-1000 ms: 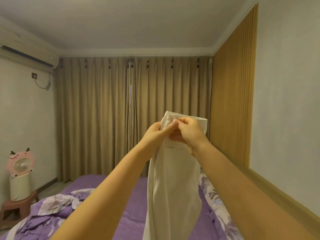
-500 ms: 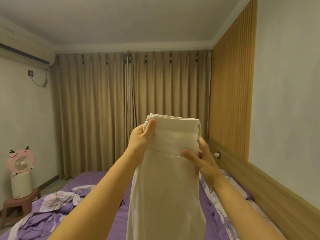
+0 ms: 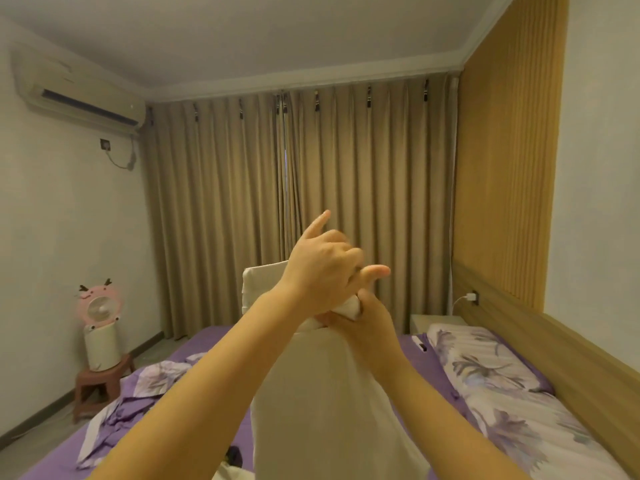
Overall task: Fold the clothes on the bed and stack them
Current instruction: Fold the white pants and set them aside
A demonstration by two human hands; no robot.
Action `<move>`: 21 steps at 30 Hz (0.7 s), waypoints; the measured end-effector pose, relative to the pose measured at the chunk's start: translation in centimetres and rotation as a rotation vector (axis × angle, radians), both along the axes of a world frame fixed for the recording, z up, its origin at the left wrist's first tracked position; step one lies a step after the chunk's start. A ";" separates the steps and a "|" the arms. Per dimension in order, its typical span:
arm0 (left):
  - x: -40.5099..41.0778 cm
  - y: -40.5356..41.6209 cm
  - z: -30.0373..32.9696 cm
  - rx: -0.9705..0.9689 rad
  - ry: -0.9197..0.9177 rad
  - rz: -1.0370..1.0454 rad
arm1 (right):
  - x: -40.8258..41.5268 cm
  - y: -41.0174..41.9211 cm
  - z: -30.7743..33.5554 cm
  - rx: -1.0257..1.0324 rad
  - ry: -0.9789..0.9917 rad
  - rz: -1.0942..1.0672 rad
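Moved: since half a second back the left hand has crossed over on top of the right hand, and the waistband that was stretched flat between them is now bunched up at the right.
Grip, right: fingers curled round the bunched top of the cream trousers, pinching it.
Grip, left: index finger and thumb stick out, the rest are curled; can't tell if it holds any cloth.
Where it is: trousers hang in the air from the hands, above the purple bed.
Handling: looks light and floppy to me, so I'd take it by the thicker waistband, one hand per corner, or it'll sag.
Hard to see: trouser legs run off the bottom edge, the left palm is hidden, and a small dark thing on the bed I can't identify.
Around: flowery pillow to the right, crumpled bedding to the left.
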State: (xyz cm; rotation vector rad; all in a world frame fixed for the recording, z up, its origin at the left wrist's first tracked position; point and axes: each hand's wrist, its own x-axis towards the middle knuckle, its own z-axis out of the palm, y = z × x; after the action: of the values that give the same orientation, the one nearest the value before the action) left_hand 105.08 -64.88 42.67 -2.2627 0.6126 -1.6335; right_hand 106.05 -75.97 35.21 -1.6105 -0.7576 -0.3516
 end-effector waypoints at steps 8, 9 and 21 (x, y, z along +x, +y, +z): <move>-1.1 3.6 -2.0 -0.125 0.072 0.212 | -0.9 -0.2 -4.8 -0.105 0.255 0.286; -1.3 4.2 -2.1 -0.155 0.118 0.226 | -1.1 -0.6 -6.2 -0.175 0.276 0.296; -3.5 5.2 -10.5 0.045 0.895 0.305 | -2.0 0.0 -9.8 -0.353 0.320 0.441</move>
State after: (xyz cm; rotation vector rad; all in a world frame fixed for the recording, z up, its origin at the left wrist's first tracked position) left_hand 101.55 -59.65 32.17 -2.8103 0.4261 -0.4064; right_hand 104.09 -75.92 25.46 -1.7121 -0.9313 0.3689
